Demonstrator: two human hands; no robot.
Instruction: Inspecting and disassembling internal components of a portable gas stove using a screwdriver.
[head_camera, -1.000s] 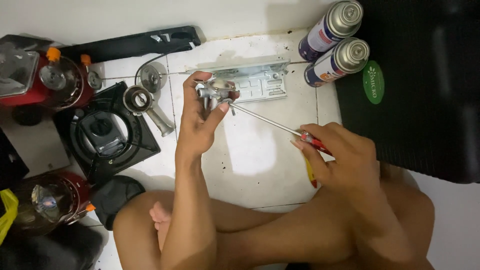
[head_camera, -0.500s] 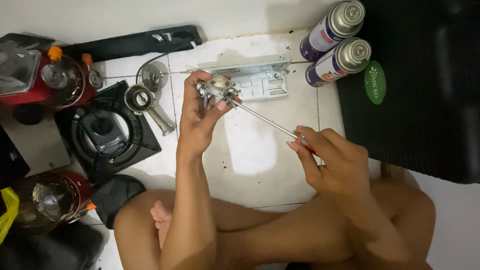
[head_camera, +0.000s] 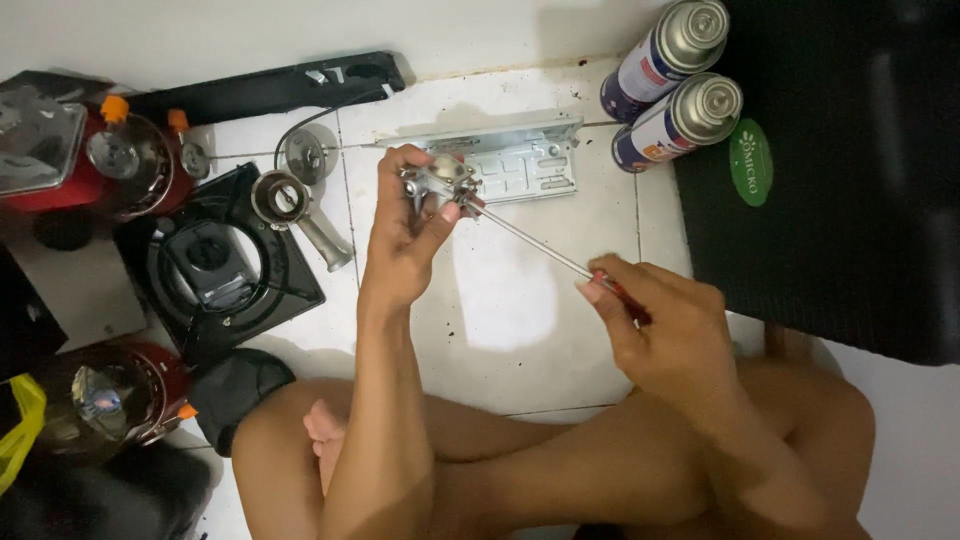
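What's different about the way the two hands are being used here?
The left hand is raised and pinches a small metal part, while the right hand sits lower and nearer the body, wrapped around a screwdriver. The left hand's fingers point upward; the right hand's curl sideways. Both are bare and shut on something.

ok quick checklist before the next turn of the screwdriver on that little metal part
1. Left hand has a grip on the small metal part: ok.
2. Right hand wraps the screwdriver handle: ok.
3. Tip seated in the screw: cannot tell, too small.
4. Shaft lies in line with the part: ok.
5. Part held above the tiled floor, apart from the metal plate: ok.
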